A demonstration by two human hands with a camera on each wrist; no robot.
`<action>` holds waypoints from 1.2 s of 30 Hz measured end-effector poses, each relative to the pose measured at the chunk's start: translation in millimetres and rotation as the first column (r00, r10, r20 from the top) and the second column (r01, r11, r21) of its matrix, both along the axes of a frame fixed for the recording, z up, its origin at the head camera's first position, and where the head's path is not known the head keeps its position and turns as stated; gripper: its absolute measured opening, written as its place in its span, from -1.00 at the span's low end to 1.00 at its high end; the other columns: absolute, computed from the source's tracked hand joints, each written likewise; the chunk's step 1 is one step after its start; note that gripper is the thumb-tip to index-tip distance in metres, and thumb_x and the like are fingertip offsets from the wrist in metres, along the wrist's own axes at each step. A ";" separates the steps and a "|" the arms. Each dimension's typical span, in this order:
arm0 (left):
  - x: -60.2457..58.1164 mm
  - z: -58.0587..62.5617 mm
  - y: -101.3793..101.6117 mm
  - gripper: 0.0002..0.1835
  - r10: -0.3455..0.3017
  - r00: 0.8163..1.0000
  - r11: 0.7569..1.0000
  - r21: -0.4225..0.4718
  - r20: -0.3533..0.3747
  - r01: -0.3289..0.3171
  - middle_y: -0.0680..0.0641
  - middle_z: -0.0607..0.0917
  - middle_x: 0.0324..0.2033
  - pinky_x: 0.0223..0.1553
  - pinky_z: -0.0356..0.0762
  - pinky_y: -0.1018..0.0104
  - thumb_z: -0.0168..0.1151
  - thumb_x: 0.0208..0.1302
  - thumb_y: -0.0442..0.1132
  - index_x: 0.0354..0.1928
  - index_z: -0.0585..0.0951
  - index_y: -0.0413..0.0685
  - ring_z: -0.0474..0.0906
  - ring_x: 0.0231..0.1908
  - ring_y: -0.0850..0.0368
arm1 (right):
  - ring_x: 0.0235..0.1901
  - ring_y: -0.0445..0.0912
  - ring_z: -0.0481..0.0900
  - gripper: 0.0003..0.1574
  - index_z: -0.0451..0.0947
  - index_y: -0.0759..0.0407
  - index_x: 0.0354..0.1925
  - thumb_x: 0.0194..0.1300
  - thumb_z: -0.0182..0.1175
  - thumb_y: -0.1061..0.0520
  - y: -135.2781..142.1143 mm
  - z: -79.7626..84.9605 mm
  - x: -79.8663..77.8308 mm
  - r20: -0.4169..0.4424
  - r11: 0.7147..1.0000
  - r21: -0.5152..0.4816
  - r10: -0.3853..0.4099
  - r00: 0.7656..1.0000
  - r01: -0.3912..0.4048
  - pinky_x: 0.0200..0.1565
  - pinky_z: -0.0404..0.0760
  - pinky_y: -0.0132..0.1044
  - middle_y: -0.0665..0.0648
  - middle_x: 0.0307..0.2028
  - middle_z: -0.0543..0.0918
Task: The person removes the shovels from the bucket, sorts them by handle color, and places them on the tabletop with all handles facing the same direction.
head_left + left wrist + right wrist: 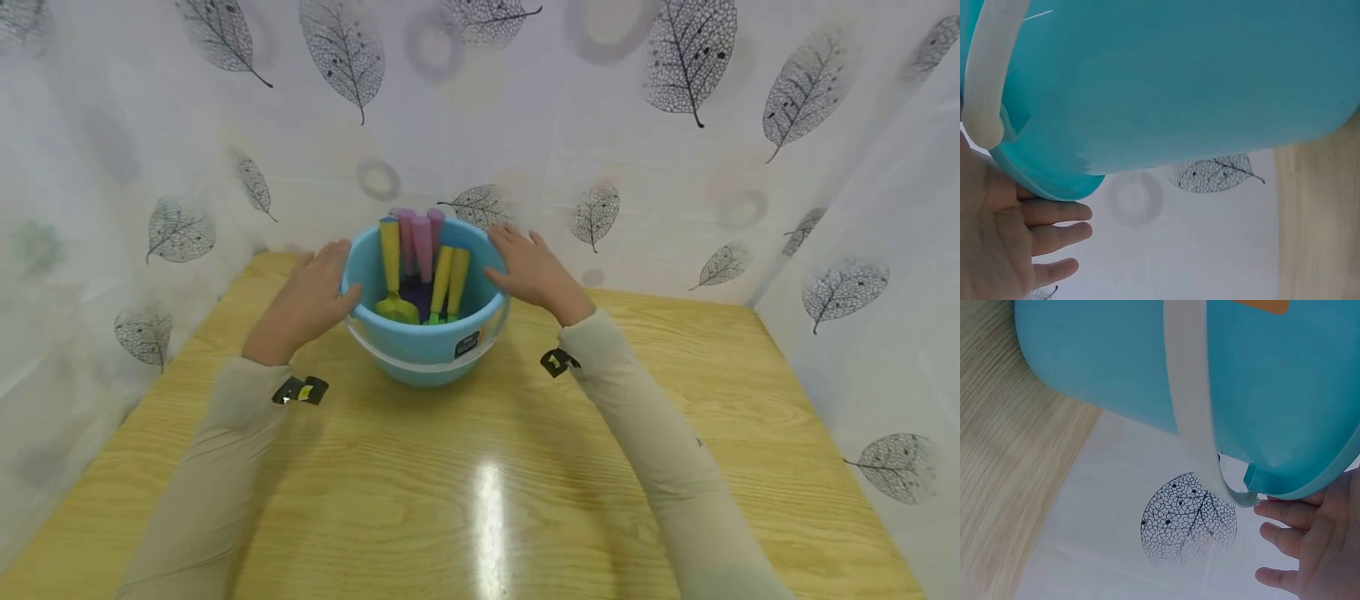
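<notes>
A light blue bucket (397,340) stands upright on the wooden table, its white handle (405,364) hanging down at the front. Inside it, a small trowel (390,258) with a yellow handle leans at the left. Several pink-handled tools (422,246) stand at the back, and two yellow-handled tools (456,279) with green lower parts lean at the right; their lower ends are hidden. My left hand (311,292) touches the rim's left side, fingers (1060,234) extended. Against the right side rests my right hand (536,271), its fingers (1288,515) straight near the handle's joint.
A white curtain (510,150) with a leaf pattern hangs behind the table (420,483) and along both sides. The bucket is close to the table's back edge. A dark label (467,343) is on the bucket's front.
</notes>
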State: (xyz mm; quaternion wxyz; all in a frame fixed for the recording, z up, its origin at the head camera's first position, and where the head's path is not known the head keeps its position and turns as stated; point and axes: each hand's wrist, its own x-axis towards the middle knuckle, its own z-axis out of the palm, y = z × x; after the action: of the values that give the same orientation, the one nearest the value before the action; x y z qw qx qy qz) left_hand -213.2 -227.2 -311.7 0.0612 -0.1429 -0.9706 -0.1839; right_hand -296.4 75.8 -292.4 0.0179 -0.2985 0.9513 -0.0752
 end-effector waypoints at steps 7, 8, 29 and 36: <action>2.9 0.3 10.8 -0.27 -0.028 0.999 0.997 -0.070 -0.019 0.027 -0.48 0.08 0.37 0.40 -0.18 -0.25 -0.11 0.36 -0.14 0.38 -0.02 -0.52 -0.03 0.39 -0.36 | 0.49 0.08 -0.14 -0.16 -0.07 0.25 0.45 0.37 -0.12 -0.09 12.7 -3.7 8.9 -0.025 1.000 -0.005 -0.002 1.000 0.002 0.46 -0.19 0.09 0.21 0.47 0.02; 3.2 0.7 11.5 -0.28 -0.033 0.999 0.997 -0.076 -0.023 0.032 -0.48 0.09 0.36 0.39 -0.17 -0.25 -0.10 0.35 -0.15 0.37 -0.02 -0.52 -0.02 0.39 -0.36 | 0.49 0.08 -0.14 -0.16 -0.07 0.25 0.45 0.37 -0.12 -0.08 13.7 -4.2 10.2 -0.025 1.000 -0.011 -0.005 1.000 0.004 0.46 -0.19 0.08 0.21 0.47 0.02; 27.2 8.5 -21.8 -0.23 -0.027 1.000 0.989 -0.144 -0.009 0.026 -0.44 0.15 0.35 0.34 -0.18 -0.29 -0.10 0.32 -0.06 0.40 -0.02 -0.43 -0.02 0.37 -0.37 | 0.49 0.06 -0.15 -0.16 -0.07 0.29 0.45 0.35 -0.12 -0.04 -19.7 -5.6 27.0 -0.015 0.998 -0.041 0.038 0.999 -0.038 0.47 -0.20 0.00 0.22 0.47 0.00; 31.4 15.4 -30.7 -0.22 -0.024 0.999 0.979 -0.202 -0.026 0.019 -0.45 0.22 0.31 0.34 -0.10 -0.28 -0.02 0.27 -0.05 0.36 0.08 -0.48 0.04 0.34 -0.35 | 0.49 0.06 -0.13 -0.17 -0.03 0.29 0.44 0.35 -0.11 -0.05 -31.7 -5.5 25.7 -0.039 0.998 -0.028 0.051 0.998 -0.052 0.47 -0.16 0.03 0.22 0.46 0.04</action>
State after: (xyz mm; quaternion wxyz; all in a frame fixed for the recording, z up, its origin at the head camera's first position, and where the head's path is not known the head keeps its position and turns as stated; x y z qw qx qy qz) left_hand -181.8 -257.9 -296.2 0.0581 -0.1614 -0.9816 -0.0833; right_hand -270.7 44.2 -297.9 -0.0025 -0.3244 0.9423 -0.0826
